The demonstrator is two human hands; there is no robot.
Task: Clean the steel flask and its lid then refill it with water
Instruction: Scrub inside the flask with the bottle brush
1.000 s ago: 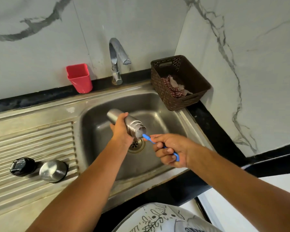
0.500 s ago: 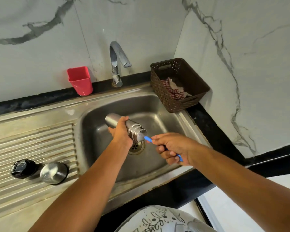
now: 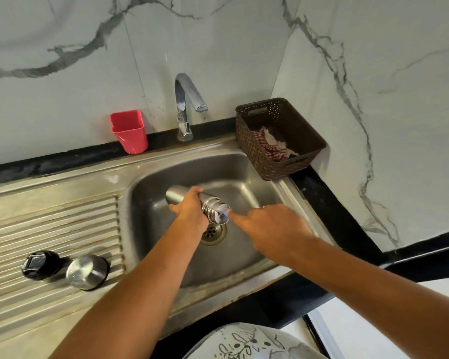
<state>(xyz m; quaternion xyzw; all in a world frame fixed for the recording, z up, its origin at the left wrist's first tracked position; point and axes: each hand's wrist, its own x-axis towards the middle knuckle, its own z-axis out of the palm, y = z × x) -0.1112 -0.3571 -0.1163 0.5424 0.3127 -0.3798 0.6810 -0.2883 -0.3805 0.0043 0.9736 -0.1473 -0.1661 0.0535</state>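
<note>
My left hand [image 3: 189, 208] grips the steel flask [image 3: 210, 204] around its middle and holds it nearly level over the sink basin [image 3: 151, 193], mouth toward the right. My right hand [image 3: 267, 226] is closed on a blue brush handle. The brush [image 3: 224, 217] is pushed deep into the flask's mouth, so only a bit of blue shows at the opening. On the ribbed drainboard [image 3: 52, 229] at the left lie the steel cap [image 3: 86, 272] and the black stopper lid [image 3: 40, 265], side by side.
The tap [image 3: 186, 99] stands behind the basin with no water running. A red cup [image 3: 129, 130] is left of the tap. A brown basket [image 3: 280, 136] with a striped cloth sits at the back right corner. The drain [image 3: 213, 233] lies below the flask.
My right hand has pushed the brush farther into the flask, so the blue handle is now almost fully hidden. The flask stays held over the drain.
</note>
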